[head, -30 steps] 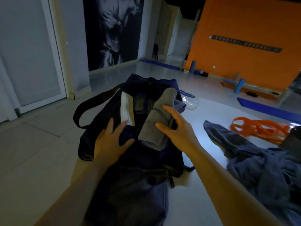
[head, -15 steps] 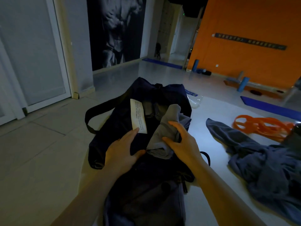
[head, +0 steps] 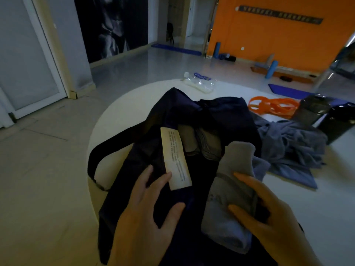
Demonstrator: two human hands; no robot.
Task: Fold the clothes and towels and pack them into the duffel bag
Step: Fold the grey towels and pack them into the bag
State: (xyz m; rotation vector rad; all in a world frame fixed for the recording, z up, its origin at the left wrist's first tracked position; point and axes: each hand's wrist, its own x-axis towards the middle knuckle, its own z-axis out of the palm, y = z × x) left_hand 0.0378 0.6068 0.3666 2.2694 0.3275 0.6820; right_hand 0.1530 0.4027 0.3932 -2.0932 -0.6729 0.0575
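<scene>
Fingers (head: 242, 212) of the right hand (head: 272, 223) are curled round a folded grey towel (head: 228, 191) at the mouth of the duffel bag (head: 192, 150); left hand (head: 146, 214) is spread flat on the bag's edge. Packing step judged underway; towel needs pushing down inside. An unfolded blue garment (head: 292, 150) lies on the white round surface (head: 123, 116); orange wall (head: 269, 35) behind.

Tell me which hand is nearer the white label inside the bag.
Left. The left hand touches the white label with a fingertip; the right hand holds the folded grey towel beside it.

Label (head: 175, 159) print too blurred to read; duffel bag (head: 226, 116) cut off below.
</scene>
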